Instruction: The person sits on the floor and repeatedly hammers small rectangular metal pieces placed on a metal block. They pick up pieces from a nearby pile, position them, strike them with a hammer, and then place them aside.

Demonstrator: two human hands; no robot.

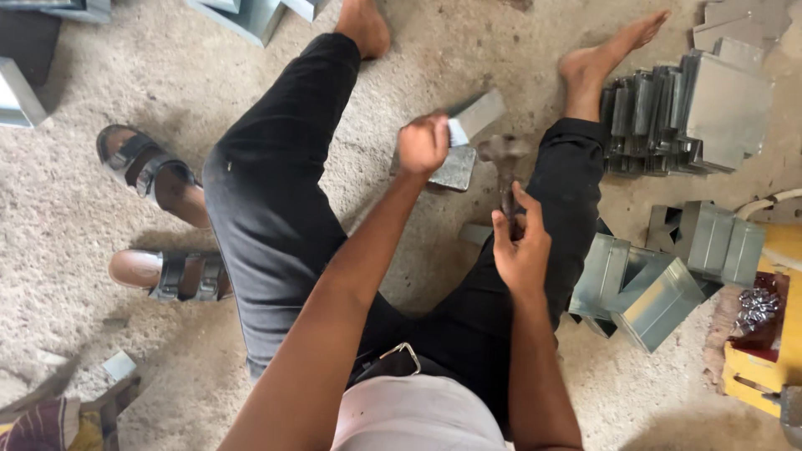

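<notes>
At frame centre, a folded metal sheet (464,142) is gripped by the left hand (423,144). A hammer (505,167) is clenched in the right hand (521,250). Fingers could be struck, since the hammer head is just beside them.

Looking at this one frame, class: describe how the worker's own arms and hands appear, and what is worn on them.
Both arms are bare from hand to upper arm: no sleeves, gloves, watch or rings show. The left hand and the right hand have uncovered fingers. Only a pale shirt edge shows below, above black trousers.

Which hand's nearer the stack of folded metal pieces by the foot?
Right. The right hand, gripping the hammer, sits closer to the stack; the left hand is farther across.
</notes>
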